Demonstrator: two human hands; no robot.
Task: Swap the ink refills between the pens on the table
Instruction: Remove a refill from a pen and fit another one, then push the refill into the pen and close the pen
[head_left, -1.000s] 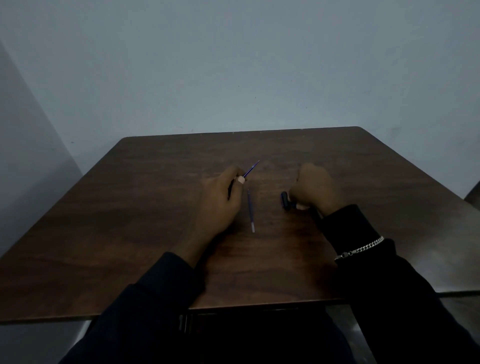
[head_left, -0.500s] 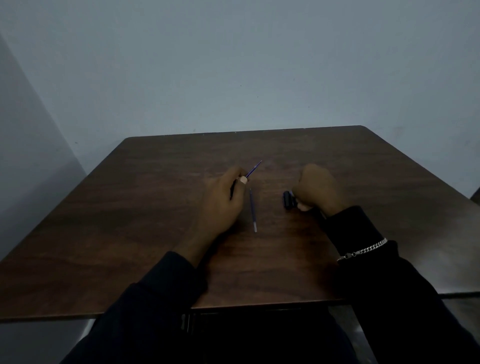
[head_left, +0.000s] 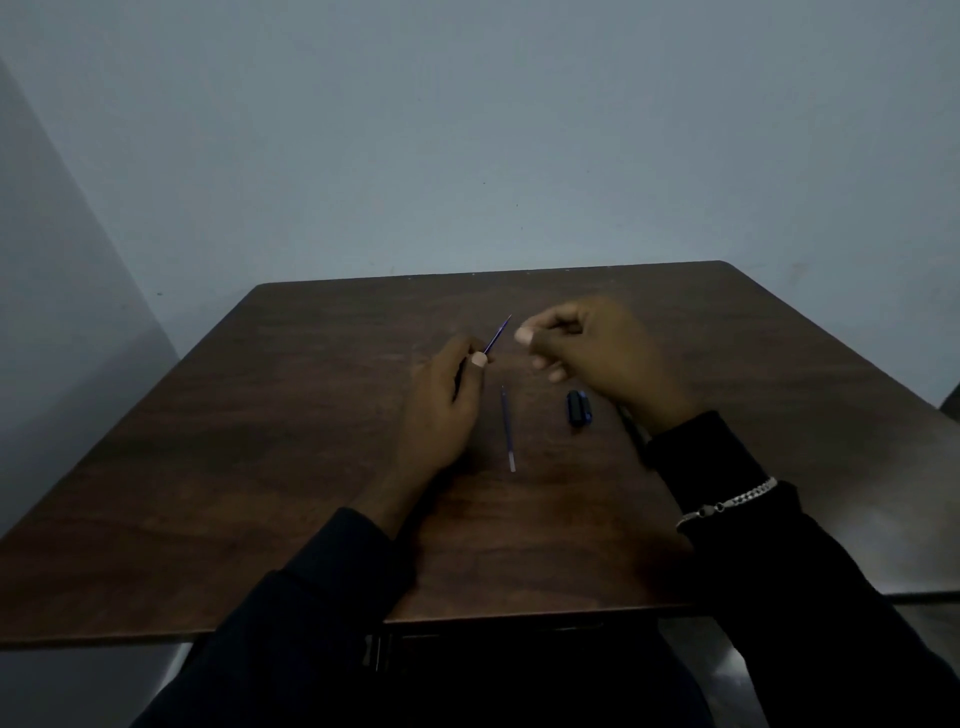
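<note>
Table (head_left: 260, 467), dark wood-grain, flat: your left hand (head_left: 441, 405) grips a thin blue refill (head_left: 497, 335) tilted upward, a second slim refill (head_left: 508, 431) lies loose between your hands, a stubby black pen piece (head_left: 578, 408) lies near it, and your right hand (head_left: 608, 358) hovers half-curled, empty.

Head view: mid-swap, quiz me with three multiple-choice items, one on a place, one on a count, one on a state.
1. Where does the loose refill lie? A on the table, between the left hand and the black pen piece; B at the far edge; C under a sleeve.
2. How many refills show? A one; B two; C four.
3. The black pen piece is: A clamped in a grip; B lying free; C standing upright.
Answers: A, it lies flat between them; B, a second refill sticks out of the left hand's grip; B, the right hand is apart from it.
</note>
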